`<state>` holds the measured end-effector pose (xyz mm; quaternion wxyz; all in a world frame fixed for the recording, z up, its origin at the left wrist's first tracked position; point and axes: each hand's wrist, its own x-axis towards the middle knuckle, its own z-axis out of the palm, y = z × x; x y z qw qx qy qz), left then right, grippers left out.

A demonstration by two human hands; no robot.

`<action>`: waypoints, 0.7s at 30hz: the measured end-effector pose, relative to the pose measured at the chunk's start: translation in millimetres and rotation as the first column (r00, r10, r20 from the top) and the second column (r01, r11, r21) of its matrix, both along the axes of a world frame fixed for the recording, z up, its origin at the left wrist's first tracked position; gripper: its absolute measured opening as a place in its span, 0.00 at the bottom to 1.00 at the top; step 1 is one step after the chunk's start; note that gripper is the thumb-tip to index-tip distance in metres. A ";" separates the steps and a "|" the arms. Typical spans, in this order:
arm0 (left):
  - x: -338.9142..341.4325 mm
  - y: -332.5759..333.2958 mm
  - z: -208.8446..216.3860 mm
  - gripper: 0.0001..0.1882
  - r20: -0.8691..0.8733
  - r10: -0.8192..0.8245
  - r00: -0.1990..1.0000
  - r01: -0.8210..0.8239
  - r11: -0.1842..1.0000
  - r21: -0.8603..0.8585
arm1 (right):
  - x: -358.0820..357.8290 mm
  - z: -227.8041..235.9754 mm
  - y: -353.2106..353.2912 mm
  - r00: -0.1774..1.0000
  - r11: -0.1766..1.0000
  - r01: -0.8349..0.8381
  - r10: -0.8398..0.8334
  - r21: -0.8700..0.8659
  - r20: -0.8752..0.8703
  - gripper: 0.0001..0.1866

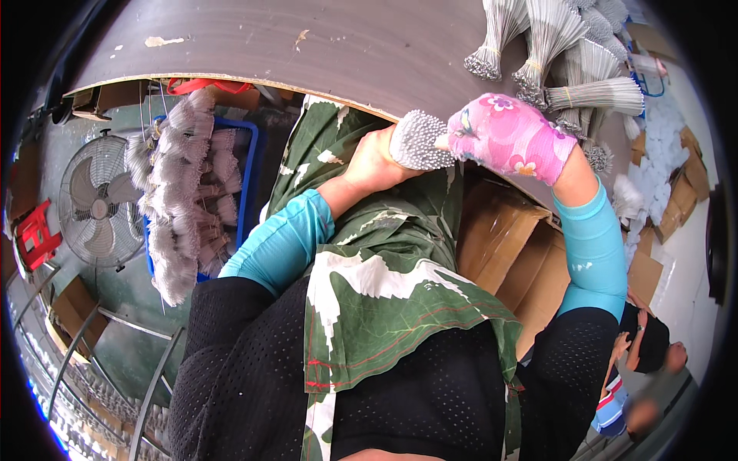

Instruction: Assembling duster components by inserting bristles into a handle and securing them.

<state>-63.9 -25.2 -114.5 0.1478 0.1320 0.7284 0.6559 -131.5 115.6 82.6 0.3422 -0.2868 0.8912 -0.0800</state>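
My bare left hand (374, 163) is wrapped round a bundle of thin wire rods (421, 140). The bundle's rounded end, packed with small silvery bead-like tips, faces up at the table's near edge. My right hand (511, 138), in a pink flowered glove, is curled close beside the bundle. Its bare thumb tip touches the bundle's right side. The glove hides the other fingers and anything inside them. Several similar wire bundles (544, 42) lie on the brown table (369, 50), beyond my right hand.
To the left, bristly white brush bundles (178, 200) hang over a blue crate (247, 184), beside a standing fan (100, 203) and a red stool (37, 236). An open cardboard box (500, 230) stands below the table on the right. Other people (646, 346) are at the lower right.
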 end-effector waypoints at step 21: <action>-3.4 2.1 -41.4 0.28 -0.441 -0.135 0.887 -0.019 0.945 -0.327 | 144.5 -117.5 23.7 0.211 -0.478 0.804 -0.327 -0.354 0.921 0.16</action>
